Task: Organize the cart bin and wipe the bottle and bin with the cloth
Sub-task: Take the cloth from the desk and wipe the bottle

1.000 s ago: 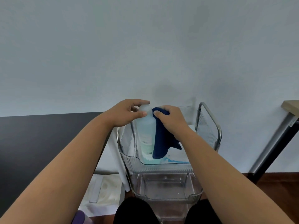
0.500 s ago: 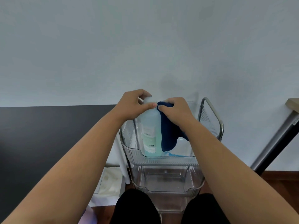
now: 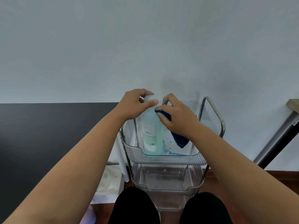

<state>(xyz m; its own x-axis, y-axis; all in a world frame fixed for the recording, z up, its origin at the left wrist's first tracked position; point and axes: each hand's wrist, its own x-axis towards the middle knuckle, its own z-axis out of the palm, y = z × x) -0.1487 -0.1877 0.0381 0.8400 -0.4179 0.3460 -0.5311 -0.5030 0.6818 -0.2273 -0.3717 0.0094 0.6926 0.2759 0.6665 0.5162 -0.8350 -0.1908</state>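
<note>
Two jobs look under way at once, and neither seems finished. The bottle (image 3: 151, 131) stands upright in the top bin (image 3: 163, 156) of the cart (image 3: 213, 113), toward the bin's 9 o'clock side. The left hand (image 3: 135, 104) is closed around the bottle's cap and neck, steadying it. The right hand (image 3: 176, 113) grips a dark blue cloth (image 3: 178, 139) and presses its bunched upper end against the bottle's shoulder at 3 o'clock, with the loose tail hanging down inside the bin. My read is that the bottle wipe is mid-stroke, up near the top. Blue spots and a streak of liquid (image 3: 169, 151) still show on the bin floor at about 5 o'clock from the bottle, so wiping the bin seems yet to come. The lower bin (image 3: 166, 186) looks empty.
</note>
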